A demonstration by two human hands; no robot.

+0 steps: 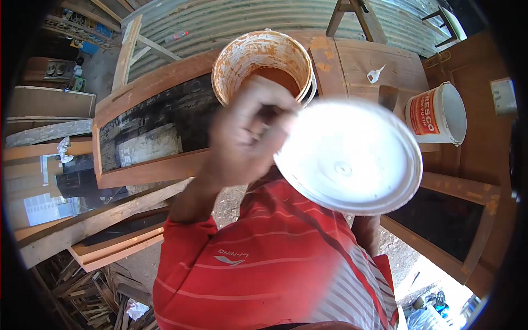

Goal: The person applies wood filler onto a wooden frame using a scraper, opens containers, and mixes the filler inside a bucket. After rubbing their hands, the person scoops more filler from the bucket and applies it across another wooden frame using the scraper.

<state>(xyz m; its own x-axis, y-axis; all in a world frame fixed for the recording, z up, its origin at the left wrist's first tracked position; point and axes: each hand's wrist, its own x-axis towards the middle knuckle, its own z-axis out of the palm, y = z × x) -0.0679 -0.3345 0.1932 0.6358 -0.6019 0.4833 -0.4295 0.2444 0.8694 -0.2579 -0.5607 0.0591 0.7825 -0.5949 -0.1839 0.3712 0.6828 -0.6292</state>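
A round white plastic bucket lid [346,157] is held up in front of my body, tilted, its face bright in the light. My left hand [250,132], blurred by motion, is curled with thumb and fingertips closed at the lid's left rim. Below the lid my right forearm shows, but the lid hides my right hand and its fingers. Just beyond my left hand stands an open bucket [264,52], its inner wall smeared white and orange-brown, with orange-brown material at the bottom.
A wooden frame with a dark panel [159,124] lies under the bucket. To the right are a white labelled tub [437,114] on its side and a small white scrap [375,74] on the wood. Another panelled frame [445,220] lies lower right; planks [99,228] lie left.
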